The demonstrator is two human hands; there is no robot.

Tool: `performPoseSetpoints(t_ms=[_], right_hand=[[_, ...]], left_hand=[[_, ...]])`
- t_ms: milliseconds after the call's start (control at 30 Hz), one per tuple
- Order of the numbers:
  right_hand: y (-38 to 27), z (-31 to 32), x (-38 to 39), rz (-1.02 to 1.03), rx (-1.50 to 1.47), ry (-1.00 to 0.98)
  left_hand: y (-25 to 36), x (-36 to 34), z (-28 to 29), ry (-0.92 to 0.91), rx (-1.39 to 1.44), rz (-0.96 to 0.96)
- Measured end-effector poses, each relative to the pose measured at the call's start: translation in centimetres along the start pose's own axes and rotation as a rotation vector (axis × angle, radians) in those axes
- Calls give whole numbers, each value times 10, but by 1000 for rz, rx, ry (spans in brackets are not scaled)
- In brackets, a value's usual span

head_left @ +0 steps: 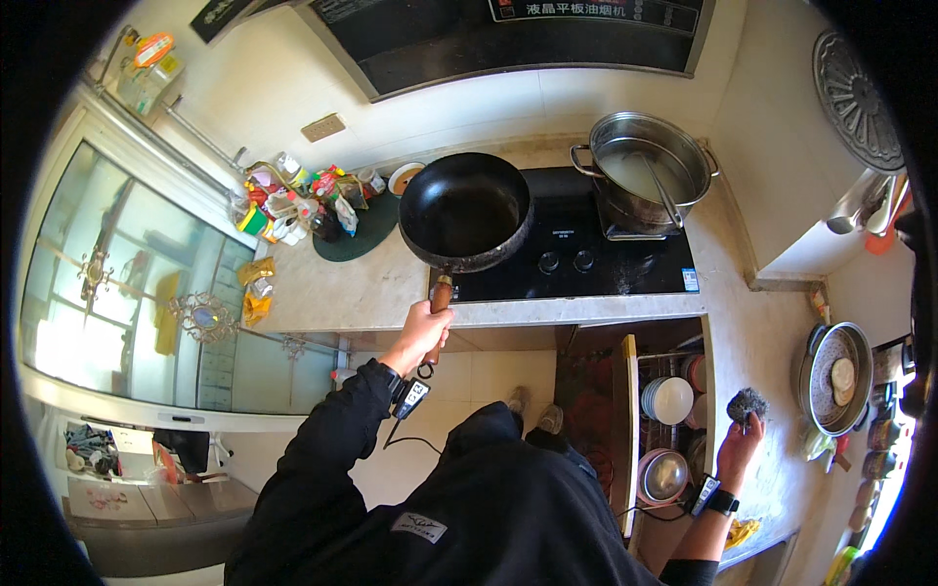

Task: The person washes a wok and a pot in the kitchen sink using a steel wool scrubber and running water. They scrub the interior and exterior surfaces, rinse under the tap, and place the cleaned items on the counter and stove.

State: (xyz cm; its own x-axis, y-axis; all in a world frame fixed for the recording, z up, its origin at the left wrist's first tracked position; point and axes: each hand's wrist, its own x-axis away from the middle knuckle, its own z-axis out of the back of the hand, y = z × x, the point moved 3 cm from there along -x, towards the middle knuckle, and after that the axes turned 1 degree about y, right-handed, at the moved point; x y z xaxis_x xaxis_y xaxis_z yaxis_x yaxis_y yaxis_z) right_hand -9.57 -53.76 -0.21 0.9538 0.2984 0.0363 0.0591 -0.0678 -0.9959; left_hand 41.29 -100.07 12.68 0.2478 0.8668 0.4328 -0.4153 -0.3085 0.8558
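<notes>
**Fingers of the left hand (pixel 420 332) grip the wok (pixel 467 210); the scourer (pixel 747 403) is well off to the right**

The left fingers are curled closed round the wok's wooden handle (pixel 444 291). The right hand (pixel 740 445) pinches the dark scourer at its fingertips, nearly closed, with the ball poking out ahead of them.

The relation that matters is the one between wok and scourer. The wok is over the left end of the stove (pixel 503 285), its mouth facing up (whether it rests on a burner or is held just clear, I cannot tell). Its long axis runs from the left hand away toward the wall, leaning a little right, with the handle toward the person. The left hand is plainly the nearer one.

From the right fingers, the wok lies leftward and farther from the body, well apart. The scourer is over the right arm of the table (pixel 728 337), between the open drawer (pixel 630 420) and the pan (pixel 809 405). A straight line from it to the wok passes over the stove's front, on the person's side of the pot (pixel 625 207).
</notes>
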Motion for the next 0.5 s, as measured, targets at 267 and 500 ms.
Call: performPoseSetpoints(t_ms=[267,500], right_hand=[[-39,-87,5,-242,-406,22],[-56,-127,-7,-75,-27,-1]], left_hand=[[14,-82,2,-58,11,8],[21,-125,0,-112,32,30]])
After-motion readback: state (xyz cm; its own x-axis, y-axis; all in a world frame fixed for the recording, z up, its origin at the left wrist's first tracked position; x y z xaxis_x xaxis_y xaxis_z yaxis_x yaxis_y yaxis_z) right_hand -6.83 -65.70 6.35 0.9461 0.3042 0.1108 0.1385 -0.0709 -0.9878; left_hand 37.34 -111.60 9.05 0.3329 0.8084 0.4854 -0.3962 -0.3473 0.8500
